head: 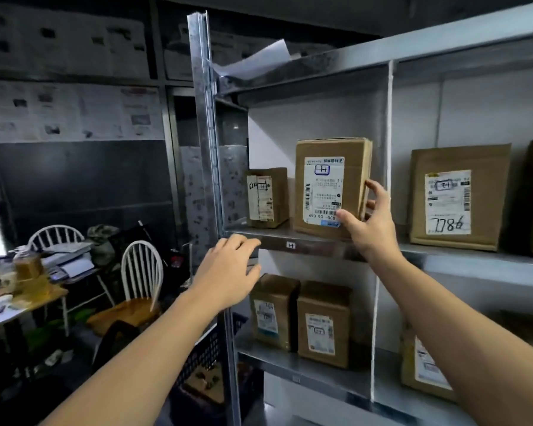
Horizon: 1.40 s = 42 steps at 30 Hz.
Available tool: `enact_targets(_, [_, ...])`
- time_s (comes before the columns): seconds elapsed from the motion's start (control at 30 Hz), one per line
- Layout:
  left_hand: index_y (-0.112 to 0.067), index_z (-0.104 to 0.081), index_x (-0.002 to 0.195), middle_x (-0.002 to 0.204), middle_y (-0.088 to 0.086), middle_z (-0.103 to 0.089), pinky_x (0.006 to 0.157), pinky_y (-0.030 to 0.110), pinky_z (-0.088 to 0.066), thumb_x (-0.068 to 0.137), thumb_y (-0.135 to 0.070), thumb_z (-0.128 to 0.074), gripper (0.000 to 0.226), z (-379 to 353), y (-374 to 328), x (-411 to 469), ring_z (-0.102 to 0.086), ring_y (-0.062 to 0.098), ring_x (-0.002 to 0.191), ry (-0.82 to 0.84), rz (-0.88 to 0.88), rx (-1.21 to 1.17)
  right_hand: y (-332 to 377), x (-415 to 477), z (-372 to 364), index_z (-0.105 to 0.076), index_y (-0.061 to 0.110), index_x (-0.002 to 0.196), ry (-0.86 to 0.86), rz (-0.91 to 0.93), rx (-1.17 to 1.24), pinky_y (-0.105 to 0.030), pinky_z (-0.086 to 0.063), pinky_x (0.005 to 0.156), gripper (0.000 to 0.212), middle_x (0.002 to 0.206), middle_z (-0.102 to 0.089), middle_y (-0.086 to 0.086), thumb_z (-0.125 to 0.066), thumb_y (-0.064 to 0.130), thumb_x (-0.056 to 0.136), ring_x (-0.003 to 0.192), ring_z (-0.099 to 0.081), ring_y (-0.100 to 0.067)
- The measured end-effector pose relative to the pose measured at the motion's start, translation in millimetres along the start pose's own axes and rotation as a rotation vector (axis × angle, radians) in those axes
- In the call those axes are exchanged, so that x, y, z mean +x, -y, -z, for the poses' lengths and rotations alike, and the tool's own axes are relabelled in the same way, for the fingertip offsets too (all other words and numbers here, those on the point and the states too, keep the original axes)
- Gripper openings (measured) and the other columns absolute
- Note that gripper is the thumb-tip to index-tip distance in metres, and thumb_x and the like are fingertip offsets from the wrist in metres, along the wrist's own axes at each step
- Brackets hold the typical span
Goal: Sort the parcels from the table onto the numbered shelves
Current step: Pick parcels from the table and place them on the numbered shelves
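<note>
Metal shelf rack [202,124], divider splits the middle shelf [323,248] into compartments. Tall parcel [326,186] stands upright in the left compartment, label facing out, printed upside down. Right hand [370,221] grips it at the lower right corner: thumb on the front face by the label's bottom corner, fingers wrapped round the right side. Parcel sits up and left of that hand, base on the shelf. Smaller parcel [266,196] just left of it, small gap. Left hand [228,270] loosely curled, holding nothing, at the shelf's front lip by the post; contact unclear. Shelf tag [290,245] between the hands.
</note>
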State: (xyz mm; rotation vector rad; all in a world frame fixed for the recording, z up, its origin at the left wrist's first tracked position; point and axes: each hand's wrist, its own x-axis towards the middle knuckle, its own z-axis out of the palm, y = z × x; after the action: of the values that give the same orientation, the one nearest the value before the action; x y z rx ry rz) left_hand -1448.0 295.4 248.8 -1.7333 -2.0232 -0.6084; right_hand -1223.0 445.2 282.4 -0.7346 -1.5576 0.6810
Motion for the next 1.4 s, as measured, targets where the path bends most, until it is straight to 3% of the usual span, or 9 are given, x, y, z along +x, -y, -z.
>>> enact_targets(0.2, [-0.030,-0.035,0.146,0.143,-0.007,-0.040,0.107,0.036,-0.035,0.096,-0.042,-0.047,0.053,-32.0,16.9,40.1,-0.036,0.017,0.130,0.025,-0.065,-0.077,-24.0,33.8,-22.7,-0.028,0.037,0.145,-0.036,-0.100,-0.137,-0.044,-0.054,0.098,0.076,0.137,-0.055,0.000,-0.076,0.028,0.087,0.121,-0.059,-0.021])
enact_targets(0.43, [-0.030,-0.039,0.144,0.140,-0.006,-0.043,0.108,0.036,-0.035,0.096,-0.040,-0.049,0.049,-51.9,34.7,60.6,-0.038,0.015,0.129,-0.004,-0.039,-0.189,-48.0,60.0,-36.1,-0.010,0.036,0.155,0.037,-0.275,-0.211,-0.050,-0.045,0.104,0.083,0.147,-0.049,-0.006,-0.067,0.033,0.094,0.130,-0.052,-0.031])
enact_targets(0.7, [-0.030,-0.043,0.141,0.138,-0.009,-0.045,0.108,0.035,-0.036,0.095,-0.037,-0.054,0.049,-82.8,31.2,74.7,-0.039,0.013,0.128,-0.046,0.027,-0.316,-64.4,70.5,-45.3,-0.011,0.038,0.153,0.034,-0.257,-0.301,-0.050,-0.053,0.095,0.080,0.143,-0.052,-0.008,-0.065,0.027,0.095,0.120,-0.059,-0.030])
enact_targets(0.9, [-0.024,-0.046,0.141,0.137,-0.005,-0.047,0.109,0.034,-0.035,0.093,-0.031,-0.058,0.049,-89.3,40.9,87.2,-0.041,0.014,0.129,-0.113,0.022,-0.338,-58.7,62.4,-39.5,-0.014,0.033,0.155,-0.057,-0.232,-0.288,-0.048,-0.048,0.101,0.083,0.151,-0.045,-0.007,-0.068,0.021,0.094,0.132,-0.051,-0.030])
enact_targets(1.0, [-0.022,-0.047,0.140,0.136,-0.004,-0.047,0.108,0.034,-0.037,0.093,-0.029,-0.059,0.049,-83.5,48.8,108.7,-0.042,0.015,0.128,-0.169,-0.020,-0.370,-46.3,56.1,-40.9,-0.020,0.033,0.155,-0.118,-0.166,-0.275,-0.042,-0.050,0.098,0.077,0.150,-0.044,-0.008,-0.067,0.023,0.095,0.131,-0.052,-0.027])
enact_targets(1.1, [-0.024,-0.046,0.140,0.137,-0.004,-0.045,0.106,0.033,-0.037,0.093,-0.030,-0.059,0.049,-78.1,63.2,139.1,-0.041,0.013,0.128,-0.239,-0.041,-0.382,-37.8,50.4,-57.5,-0.035,0.032,0.148,-0.152,0.107,-0.386,-0.038,-0.045,0.103,0.064,0.149,-0.039,-0.004,-0.068,0.027,0.093,0.136,-0.042,-0.022])
enact_targets(1.2, [-0.023,-0.045,0.141,0.137,-0.003,-0.043,0.103,0.028,-0.034,0.093,-0.031,-0.060,0.050,-70.2,76.2,172.2,-0.042,0.015,0.128,-0.313,-0.037,-0.413,-22.2,58.4,-88.3,-0.044,0.028,0.145,-0.007,0.345,-0.414,-0.028,-0.036,0.105,0.056,0.146,-0.043,0.006,-0.067,0.029,0.093,0.134,-0.037,-0.008])
enact_targets(1.3, [-0.025,-0.044,0.141,0.139,-0.002,-0.041,0.104,0.034,-0.037,0.093,-0.031,-0.060,0.051,-67.5,87.5,200.4,-0.041,0.017,0.129,-0.369,-0.050,-0.422,-10.6,76.1,-125.0,-0.045,0.030,0.144,0.115,0.330,-0.376,-0.025,-0.041,0.102,0.053,0.135,-0.045,0.014,-0.064,0.033,0.095,0.125,-0.040,-0.001])
enact_targets(1.4, [-0.024,-0.043,0.141,0.140,-0.001,-0.039,0.104,0.038,-0.041,0.092,-0.029,-0.061,0.052,-70.8,95.5,223.2,-0.040,0.019,0.130,-0.390,-0.058,-0.458,-12.7,96.0,-158.3,-0.044,0.031,0.145,0.140,0.259,-0.324,-0.023,-0.049,0.094,0.052,0.137,-0.048,0.007,-0.063,0.035,0.096,0.124,-0.048,-0.008])
